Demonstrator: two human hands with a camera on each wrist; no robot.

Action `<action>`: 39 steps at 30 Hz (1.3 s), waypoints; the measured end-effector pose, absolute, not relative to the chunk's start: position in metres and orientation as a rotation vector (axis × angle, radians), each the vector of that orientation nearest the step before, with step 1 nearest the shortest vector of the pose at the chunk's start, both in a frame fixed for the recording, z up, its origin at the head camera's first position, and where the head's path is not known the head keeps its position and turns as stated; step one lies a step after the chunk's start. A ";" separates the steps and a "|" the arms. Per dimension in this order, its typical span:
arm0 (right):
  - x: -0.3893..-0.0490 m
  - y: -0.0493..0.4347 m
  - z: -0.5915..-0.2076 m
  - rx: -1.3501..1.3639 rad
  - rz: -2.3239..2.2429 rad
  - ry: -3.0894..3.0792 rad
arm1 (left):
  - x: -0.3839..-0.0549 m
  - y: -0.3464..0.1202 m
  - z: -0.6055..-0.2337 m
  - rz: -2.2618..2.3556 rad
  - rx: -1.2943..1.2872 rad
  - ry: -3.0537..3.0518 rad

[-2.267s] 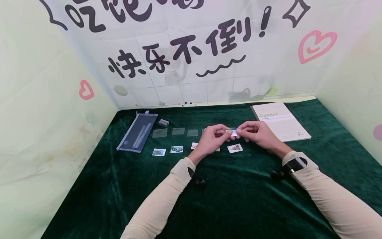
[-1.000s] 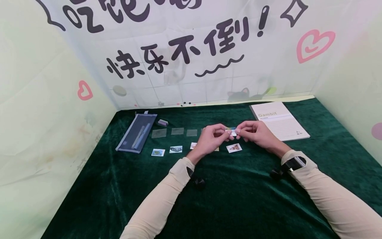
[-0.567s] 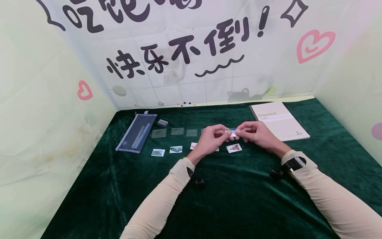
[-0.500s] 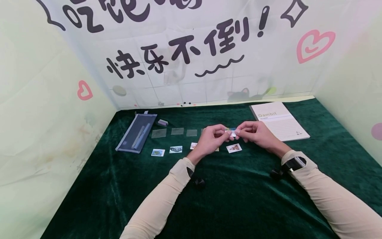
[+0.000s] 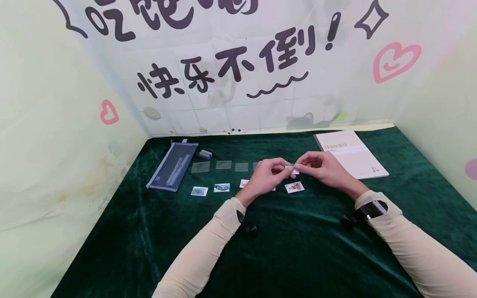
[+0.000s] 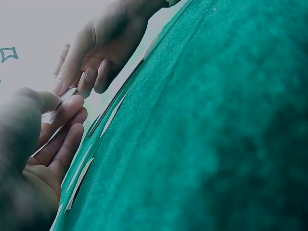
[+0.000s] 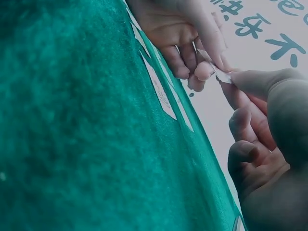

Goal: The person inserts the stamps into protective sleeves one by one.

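My left hand [image 5: 265,177] and right hand [image 5: 323,169] meet above the cloth, each pinching a small stamp-like picture card [image 5: 294,170] between thumb and fingers. Fingertips cover much of it. In the left wrist view the card [image 6: 57,111] is seen almost edge-on; in the right wrist view its pale edge [image 7: 222,75] shows between the thumbs. Below the hands lies a picture card with a brown motif [image 5: 294,187]. To the left are a blue-green card [image 5: 199,191], a grey-green card [image 5: 221,187] and others partly behind my left hand.
A row of small clear sleeves [image 5: 201,167] lies behind the cards. At the back left are a blue mesh pencil pouch [image 5: 173,167] with pens and an eraser [image 5: 205,154]. A notebook [image 5: 355,155] lies beyond my right hand. Green velvet cloth [image 5: 290,252] covers the table.
The hands stay together on the card, which has tilted and shows less of its coloured top. My left fingers have shifted slightly. The head view has moved a little; the things on the table stay put.
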State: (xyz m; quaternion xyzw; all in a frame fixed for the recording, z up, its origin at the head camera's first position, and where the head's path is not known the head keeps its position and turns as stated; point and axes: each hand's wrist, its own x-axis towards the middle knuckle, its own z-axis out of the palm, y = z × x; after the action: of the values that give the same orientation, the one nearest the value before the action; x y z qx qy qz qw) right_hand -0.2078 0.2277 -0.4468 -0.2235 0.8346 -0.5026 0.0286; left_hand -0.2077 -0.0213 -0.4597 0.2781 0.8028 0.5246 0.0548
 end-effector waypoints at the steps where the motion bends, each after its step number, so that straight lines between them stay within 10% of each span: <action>1: -0.207 0.229 -0.447 -0.683 -1.545 2.582 | -0.208 -0.020 -0.460 1.588 0.851 2.436; 39: -0.184 0.261 -0.423 -0.669 -0.705 2.885 | -0.233 -0.033 -0.440 0.868 0.667 2.817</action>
State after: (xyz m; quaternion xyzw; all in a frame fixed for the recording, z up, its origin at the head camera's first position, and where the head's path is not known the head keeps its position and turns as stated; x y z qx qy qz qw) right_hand -0.1836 0.2606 -0.4231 -0.2194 0.9466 -0.2314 0.0484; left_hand -0.2331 -0.0326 -0.4396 0.2203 0.9304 0.2868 0.0594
